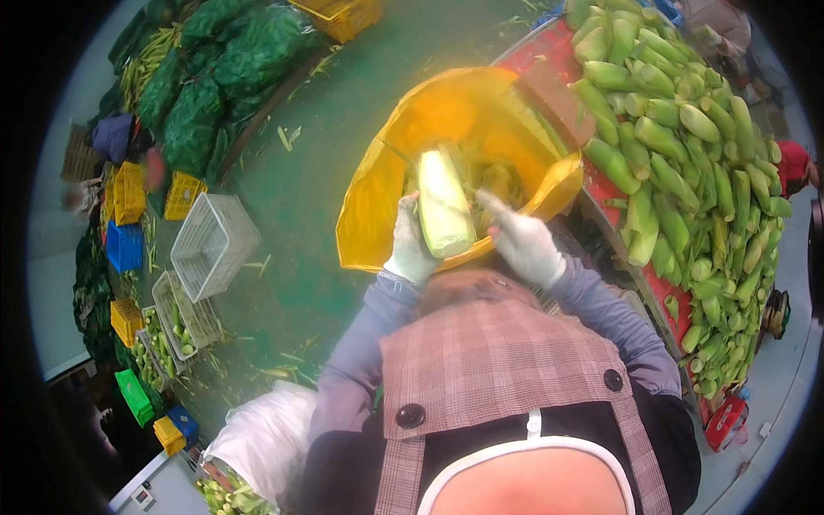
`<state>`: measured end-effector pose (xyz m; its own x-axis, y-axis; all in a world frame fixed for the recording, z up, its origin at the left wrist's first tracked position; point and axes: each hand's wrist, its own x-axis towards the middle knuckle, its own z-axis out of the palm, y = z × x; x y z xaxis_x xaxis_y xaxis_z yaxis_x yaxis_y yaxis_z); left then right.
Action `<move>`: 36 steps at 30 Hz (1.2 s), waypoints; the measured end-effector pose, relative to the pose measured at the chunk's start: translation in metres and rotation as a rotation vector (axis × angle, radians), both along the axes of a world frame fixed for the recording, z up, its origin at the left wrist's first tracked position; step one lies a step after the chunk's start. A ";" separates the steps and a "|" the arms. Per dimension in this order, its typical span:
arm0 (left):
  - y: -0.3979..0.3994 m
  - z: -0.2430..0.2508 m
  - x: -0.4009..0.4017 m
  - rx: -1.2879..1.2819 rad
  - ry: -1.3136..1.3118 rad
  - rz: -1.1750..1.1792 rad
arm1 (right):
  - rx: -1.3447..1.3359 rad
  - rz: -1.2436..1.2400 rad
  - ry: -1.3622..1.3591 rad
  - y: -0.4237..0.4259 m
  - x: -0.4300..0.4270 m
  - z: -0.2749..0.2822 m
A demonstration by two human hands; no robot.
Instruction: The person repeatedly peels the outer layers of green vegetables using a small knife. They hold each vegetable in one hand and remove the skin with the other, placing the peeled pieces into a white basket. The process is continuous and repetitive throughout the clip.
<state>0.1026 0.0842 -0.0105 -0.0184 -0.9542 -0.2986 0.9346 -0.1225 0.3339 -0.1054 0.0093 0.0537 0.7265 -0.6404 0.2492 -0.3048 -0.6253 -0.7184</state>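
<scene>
My left hand (412, 243), in a pale work glove, holds an ear of corn (447, 212) over a yellow sack (373, 206). The ear is wrapped in light green inner husk, its wide cut end towards me. Just right of the ear is my right hand (526, 244), also gloved, with its forefinger stretched out towards the husk and a bare thumb tip apart from it. I see nothing in its grasp; its palm side is hidden. The sack gapes wide in front of my lap, with loose husk leaves (499, 180) inside.
A large heap of unhusked corn (682, 148) covers the red table (547, 51) at right. On the left are green net sacks (199, 90), a white plastic crate (215, 244) and yellow crates (131, 193). A white sack (264, 434) stands beside me. People are at both edges.
</scene>
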 end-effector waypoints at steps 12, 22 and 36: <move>-0.018 -0.009 -0.008 0.218 0.171 -0.104 | -0.029 -0.027 0.229 0.016 0.010 0.008; -0.012 0.007 -0.026 0.303 0.154 -0.018 | 0.054 -0.060 0.039 0.021 0.001 -0.010; -0.013 0.021 -0.032 0.055 -0.151 0.194 | 1.401 -0.438 -0.456 0.008 0.013 -0.017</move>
<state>0.0708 0.0711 0.0107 0.2121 -0.9176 -0.3360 0.8824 0.0321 0.4693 -0.0922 0.0169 0.0369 0.4563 -0.6794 -0.5746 0.1233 0.6878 -0.7153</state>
